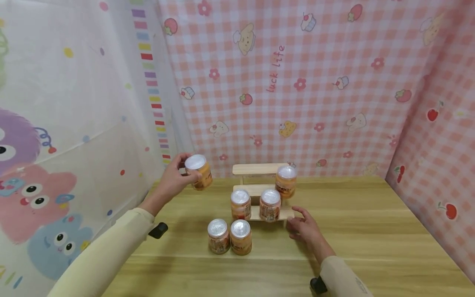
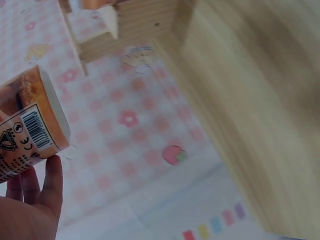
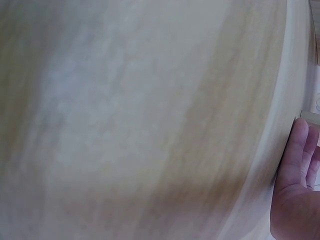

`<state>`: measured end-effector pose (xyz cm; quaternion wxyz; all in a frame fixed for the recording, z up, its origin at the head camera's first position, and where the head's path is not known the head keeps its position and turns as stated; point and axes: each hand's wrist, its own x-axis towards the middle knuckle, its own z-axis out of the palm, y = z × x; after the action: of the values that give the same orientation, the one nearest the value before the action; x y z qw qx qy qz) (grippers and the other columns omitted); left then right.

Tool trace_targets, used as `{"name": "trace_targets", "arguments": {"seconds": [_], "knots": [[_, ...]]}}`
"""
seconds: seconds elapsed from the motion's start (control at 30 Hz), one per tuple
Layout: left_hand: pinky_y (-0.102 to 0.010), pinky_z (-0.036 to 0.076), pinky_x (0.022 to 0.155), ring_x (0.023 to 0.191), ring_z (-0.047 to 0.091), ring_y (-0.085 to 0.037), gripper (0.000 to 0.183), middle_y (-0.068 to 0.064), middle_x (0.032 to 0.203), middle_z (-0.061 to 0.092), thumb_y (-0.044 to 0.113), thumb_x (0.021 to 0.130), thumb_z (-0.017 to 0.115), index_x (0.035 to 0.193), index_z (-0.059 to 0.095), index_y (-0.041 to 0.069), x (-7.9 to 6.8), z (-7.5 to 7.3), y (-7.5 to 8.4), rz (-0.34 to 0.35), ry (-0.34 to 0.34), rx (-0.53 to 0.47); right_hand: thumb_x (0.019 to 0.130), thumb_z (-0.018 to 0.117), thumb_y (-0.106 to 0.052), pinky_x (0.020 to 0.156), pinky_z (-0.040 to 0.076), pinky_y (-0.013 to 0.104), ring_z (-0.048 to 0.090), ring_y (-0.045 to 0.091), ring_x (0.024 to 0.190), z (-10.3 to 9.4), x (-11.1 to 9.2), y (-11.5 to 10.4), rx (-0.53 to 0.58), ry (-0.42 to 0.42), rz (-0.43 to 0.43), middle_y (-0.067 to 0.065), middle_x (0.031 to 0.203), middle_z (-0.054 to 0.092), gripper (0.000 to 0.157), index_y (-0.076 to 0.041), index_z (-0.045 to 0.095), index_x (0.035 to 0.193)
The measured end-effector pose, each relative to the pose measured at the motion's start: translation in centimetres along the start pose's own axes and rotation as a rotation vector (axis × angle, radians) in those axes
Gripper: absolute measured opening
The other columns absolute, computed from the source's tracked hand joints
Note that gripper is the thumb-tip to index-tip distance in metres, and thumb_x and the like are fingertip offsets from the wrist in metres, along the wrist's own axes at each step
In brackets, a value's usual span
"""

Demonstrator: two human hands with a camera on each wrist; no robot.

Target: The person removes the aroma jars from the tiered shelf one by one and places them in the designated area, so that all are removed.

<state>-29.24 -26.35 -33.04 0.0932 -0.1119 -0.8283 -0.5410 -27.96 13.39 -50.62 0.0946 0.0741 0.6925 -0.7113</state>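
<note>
EDITOR: What dominates the scene?

REPORTER: A pink gingham cloth (image 1: pixel 334 107) hangs behind a wood-grain bench (image 1: pixel 389 247), where a three-tier wooden rack (image 1: pixel 256 169) stands before a person in pale sleeves (image 1: pixel 107 247).

EDITOR: And the hands?

REPORTER: The left grip (image 1: pixel 176 177) is curled round a silver-lidded held can (image 1: pixel 205 172), raised above the bench to the rack's left. The right grip (image 1: pixel 308 231) holds no can; its extended fingers reach the right end of the lowest tier.

EDITOR: The other cans?

REPORTER: Five. The upper can (image 1: pixel 285 185) appears to stand at the middle tier's right end, two lower-tier cans (image 1: pixel 270 208) sit below it, and two bench cans (image 1: pixel 241 243) stand side by side in front.

EDITOR: Which step is this?

REPORTER: By my reading, a can in transit, with the right grip apparently steadying the rack. The next move would call for a firm, level hold and a base kept clear of its neighbors.

EDITOR: How do the views differ?

REPORTER: Only the head view takes in all six cans. The right wrist view shows mostly wood, with straight fingers at a pale edge. The left wrist view reveals the held can's barcode (image 2: pixel 36 129) and a smaller CE mark (image 2: pixel 24 137), neither visible from the head.
</note>
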Motion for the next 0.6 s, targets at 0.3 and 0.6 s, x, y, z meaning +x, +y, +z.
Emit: {"name": "trace_targets", "arguments": {"seconds": [0.3,0.6], "knots": [[-0.025,0.049,0.084,0.113,0.047,-0.027,0.060,-0.019,0.127,0.049,0.009,0.085,0.068,0.138,0.040,-0.001,-3.3,-1.9,-2.7,-0.058,0.020,0.035,0.099,0.060,-0.009,0.068,0.056,0.037,0.063,0.018,0.084,0.1,0.2,-0.1,-0.013,-0.006,-0.008,0.011,0.108,0.062,0.051,-0.008,0.038,0.146],[-0.023,0.050,0.083,0.112,0.049,-0.030,0.064,-0.021,0.126,0.048,0.009,0.084,0.073,0.138,0.040,-0.002,-5.6,-1.3,-4.9,-0.093,0.015,0.028,0.100,0.060,-0.010,0.069,0.056,0.039,0.064,0.019,0.084,-0.1,-0.1,0.1,-0.009,-0.013,-0.012,0.013,0.110,0.062,0.053,-0.007,0.035,0.147]]}}
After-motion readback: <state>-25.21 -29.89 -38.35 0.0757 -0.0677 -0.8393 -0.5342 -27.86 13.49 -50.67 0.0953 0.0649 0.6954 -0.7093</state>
